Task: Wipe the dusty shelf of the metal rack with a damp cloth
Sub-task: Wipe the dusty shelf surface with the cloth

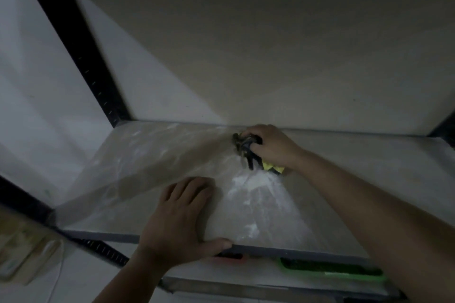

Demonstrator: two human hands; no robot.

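Observation:
The grey shelf point(138, 174) of the metal rack is streaked with white dust, and a thicker white patch point(256, 186) lies near its middle. My right hand point(273, 147) reaches to the back edge by the wall. It is closed on a dark bundle point(242, 146) that looks like a bunch of keys, and a yellow piece point(270, 168) shows under the palm. My left hand point(179, 219) lies flat on the front of the shelf, fingers spread and thumb hooked over the front rim. It holds nothing. I cannot make out a cloth with certainty.
A black perforated rack post point(81, 47) rises at the back left and another shows at the far right point(445, 128). A lower shelf holds a green object point(332, 272) and something red point(229, 256). Pale boxes point(19, 248) stand at the lower left. The wall is close behind.

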